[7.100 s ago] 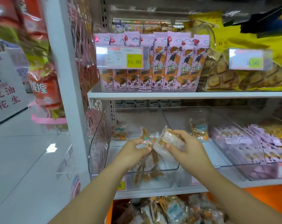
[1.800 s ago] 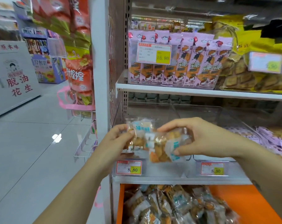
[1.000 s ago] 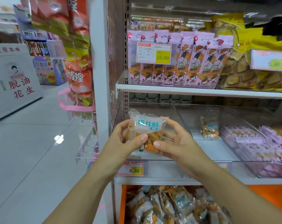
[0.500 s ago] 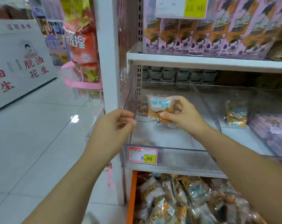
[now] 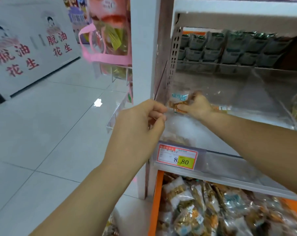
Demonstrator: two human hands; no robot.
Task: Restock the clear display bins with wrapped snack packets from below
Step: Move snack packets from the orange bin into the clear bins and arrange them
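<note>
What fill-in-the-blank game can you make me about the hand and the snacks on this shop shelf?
1. The right hand holds a wrapped snack packet ____ the clear display bin.
2. The price tag on the bin's front reads 8.____.
3. Spare snack packets are piled in the ____ container below the shelf.
Missing words: inside; 80; orange.
</note>
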